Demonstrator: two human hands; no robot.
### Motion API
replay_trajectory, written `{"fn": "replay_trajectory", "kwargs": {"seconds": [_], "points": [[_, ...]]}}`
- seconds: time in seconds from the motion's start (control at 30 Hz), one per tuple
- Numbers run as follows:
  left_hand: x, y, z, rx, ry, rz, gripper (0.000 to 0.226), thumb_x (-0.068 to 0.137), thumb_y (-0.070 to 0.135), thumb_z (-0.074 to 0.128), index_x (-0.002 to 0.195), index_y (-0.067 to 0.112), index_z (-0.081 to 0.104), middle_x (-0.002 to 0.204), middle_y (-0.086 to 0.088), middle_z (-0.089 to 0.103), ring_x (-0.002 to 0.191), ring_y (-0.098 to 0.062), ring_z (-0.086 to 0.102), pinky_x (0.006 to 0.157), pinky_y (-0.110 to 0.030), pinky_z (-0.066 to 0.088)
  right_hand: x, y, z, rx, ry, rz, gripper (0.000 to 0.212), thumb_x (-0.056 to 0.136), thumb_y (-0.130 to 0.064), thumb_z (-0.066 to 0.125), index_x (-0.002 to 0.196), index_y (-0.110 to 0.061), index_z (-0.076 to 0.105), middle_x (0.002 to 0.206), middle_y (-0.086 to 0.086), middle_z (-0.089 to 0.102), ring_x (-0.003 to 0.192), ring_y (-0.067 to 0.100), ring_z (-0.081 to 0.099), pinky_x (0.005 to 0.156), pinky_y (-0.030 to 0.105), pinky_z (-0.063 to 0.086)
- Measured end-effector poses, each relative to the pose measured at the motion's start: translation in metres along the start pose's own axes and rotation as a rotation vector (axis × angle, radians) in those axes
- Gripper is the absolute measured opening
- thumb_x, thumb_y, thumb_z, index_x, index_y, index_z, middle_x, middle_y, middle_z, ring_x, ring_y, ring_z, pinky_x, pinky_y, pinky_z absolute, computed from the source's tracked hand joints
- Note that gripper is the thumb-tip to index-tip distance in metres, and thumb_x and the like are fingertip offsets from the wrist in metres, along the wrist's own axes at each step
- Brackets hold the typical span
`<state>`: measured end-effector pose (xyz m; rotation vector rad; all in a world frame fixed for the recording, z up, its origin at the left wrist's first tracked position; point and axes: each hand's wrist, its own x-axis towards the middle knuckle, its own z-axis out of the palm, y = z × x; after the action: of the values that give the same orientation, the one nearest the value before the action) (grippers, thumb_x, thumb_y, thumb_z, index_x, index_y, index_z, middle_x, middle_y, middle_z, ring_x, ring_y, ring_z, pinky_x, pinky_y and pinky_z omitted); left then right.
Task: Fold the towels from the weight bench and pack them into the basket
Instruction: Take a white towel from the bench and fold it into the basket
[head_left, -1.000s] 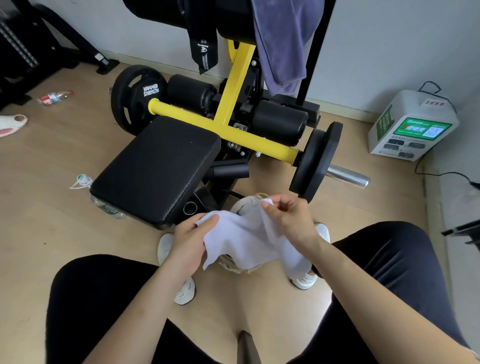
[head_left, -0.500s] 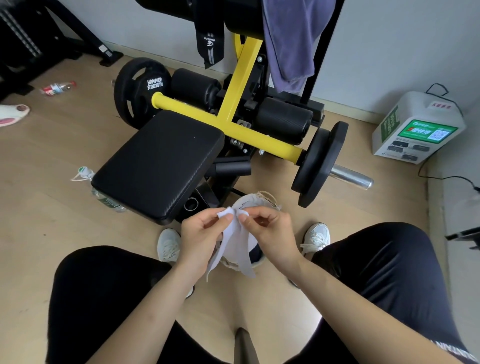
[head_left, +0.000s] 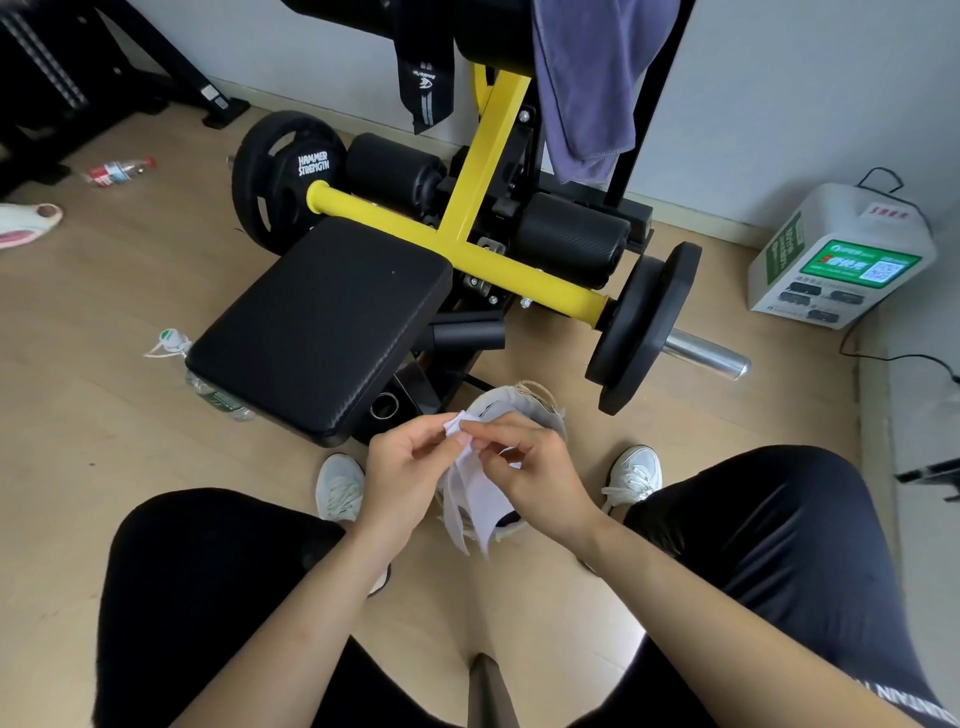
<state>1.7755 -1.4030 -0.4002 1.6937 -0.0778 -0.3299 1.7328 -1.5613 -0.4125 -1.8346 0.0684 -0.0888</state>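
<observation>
Above the basket (head_left: 540, 402) on the floor (head_left: 104, 467), left grip (head_left: 400, 467) and right grip (head_left: 535, 478) both pinch the top corners of the white towel (head_left: 480, 499), which hangs doubled, its fold unfinished and not yet packed. Purple towel (head_left: 587, 88) drapes over the upper pad (head_left: 488, 47), apparently untouched. Basket contents are mostly hidden; judged stage: at most halfway.

You count: white towel (head_left: 480, 499), purple towel (head_left: 587, 88), so 2 towels; 1 basket (head_left: 545, 410); 2 weight plates (head_left: 275, 176) (head_left: 641, 325); 2 bottles (head_left: 119, 170) (head_left: 218, 400).
</observation>
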Motion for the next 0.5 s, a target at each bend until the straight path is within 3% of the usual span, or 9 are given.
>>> {"fn": "replay_trajectory", "kwargs": {"seconds": [0.1, 0.17, 0.27, 0.37, 0.43, 0.5], "points": [[0.002, 0.001, -0.004, 0.051, -0.007, 0.035, 0.02, 0.097, 0.006, 0.065, 0.11, 0.015, 0.078, 0.1, 0.008, 0.079, 0.097, -0.005, 0.073, 0.082, -0.018, 0.056, 0.004, -0.003, -0.007, -0.023, 0.019, 0.009, 0.031, 0.09, -0.001, 0.063, 0.112, -0.018, 0.075, 0.1, 0.0, 0.068, 0.091, 0.013, 0.062, 0.082, 0.024, 0.053], [0.003, 0.005, -0.007, 0.116, -0.057, 0.079, 0.02, 0.097, 0.006, 0.066, 0.104, 0.02, 0.077, 0.096, 0.011, 0.078, 0.089, 0.0, 0.07, 0.077, -0.013, 0.052, 0.009, -0.005, -0.016, -0.062, -0.003, 0.022, 0.033, 0.088, -0.008, 0.07, 0.118, -0.022, 0.069, 0.112, -0.009, 0.067, 0.103, 0.009, 0.061, 0.09, 0.024, 0.05], [0.004, 0.008, -0.012, 0.179, -0.145, 0.139, 0.019, 0.095, 0.006, 0.069, 0.101, 0.022, 0.077, 0.086, 0.014, 0.077, 0.079, 0.0, 0.07, 0.073, -0.011, 0.05, 0.015, -0.01, -0.027, -0.113, -0.195, 0.001, 0.045, 0.087, -0.011, 0.074, 0.13, -0.023, 0.062, 0.126, -0.013, 0.064, 0.12, 0.005, 0.056, 0.102, 0.019, 0.044], [0.002, 0.01, -0.019, 0.213, -0.195, 0.173, 0.017, 0.093, 0.007, 0.071, 0.097, 0.022, 0.077, 0.077, 0.018, 0.075, 0.072, 0.001, 0.068, 0.068, -0.009, 0.047, 0.017, -0.014, -0.029, -0.058, -0.301, -0.017, 0.026, 0.086, -0.004, 0.073, 0.112, -0.006, 0.069, 0.108, 0.006, 0.072, 0.106, 0.019, 0.065, 0.095, 0.038, 0.051], [0.003, 0.011, -0.025, 0.228, -0.221, 0.193, 0.013, 0.092, 0.012, 0.074, 0.097, 0.023, 0.078, 0.082, 0.014, 0.077, 0.075, -0.002, 0.07, 0.069, -0.012, 0.049, 0.018, -0.011, -0.029, -0.082, -0.298, 0.015, 0.013, 0.085, -0.009, 0.075, 0.097, -0.006, 0.069, 0.098, 0.007, 0.071, 0.097, 0.022, 0.065, 0.094, 0.046, 0.049], [0.005, 0.01, -0.031, 0.247, -0.212, 0.203, 0.009, 0.09, 0.025, 0.074, 0.097, 0.023, 0.079, 0.081, 0.012, 0.076, 0.073, -0.004, 0.07, 0.067, -0.017, 0.051, 0.02, -0.005, -0.031, -0.137, -0.311, 0.042, 0.01, 0.085, -0.017, 0.076, 0.087, -0.012, 0.067, 0.089, -0.001, 0.069, 0.091, 0.017, 0.064, 0.095, 0.045, 0.049]]}}
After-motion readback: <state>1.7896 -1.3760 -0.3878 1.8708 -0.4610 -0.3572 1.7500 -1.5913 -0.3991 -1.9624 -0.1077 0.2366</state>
